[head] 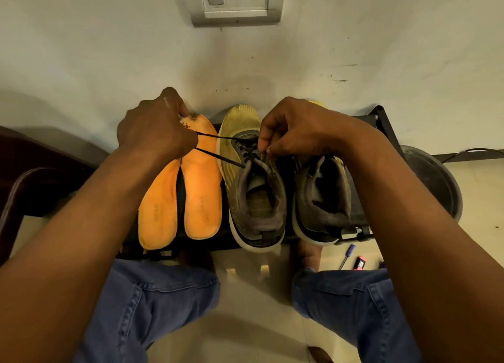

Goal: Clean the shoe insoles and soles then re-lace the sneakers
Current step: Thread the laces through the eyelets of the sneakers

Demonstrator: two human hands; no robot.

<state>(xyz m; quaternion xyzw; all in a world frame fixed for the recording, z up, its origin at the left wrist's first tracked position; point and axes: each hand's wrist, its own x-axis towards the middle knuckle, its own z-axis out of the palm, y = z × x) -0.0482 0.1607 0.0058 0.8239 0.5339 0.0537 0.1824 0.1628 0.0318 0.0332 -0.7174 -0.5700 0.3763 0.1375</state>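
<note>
Two yellow-and-grey sneakers stand side by side on a low black rack (381, 117), toes toward the wall. The left sneaker (251, 177) carries a black lace (218, 147) through its eyelets. My left hand (156, 128) is closed on the lace's two strands and holds them taut out to the left, above the insoles. My right hand (297, 130) pinches at the eyelets near the tongue of that shoe. The right sneaker (321, 196) sits partly under my right wrist. Two orange insoles (181, 193) lie flat on the rack, left of the shoes.
A white wall with a switch-and-socket plate (234, 2) rises just behind the rack. A dark round bin (433, 182) stands at the right. A pen (346, 256) and a small pink object (360, 263) lie on the tiled floor. My knees in blue jeans (152, 302) are below.
</note>
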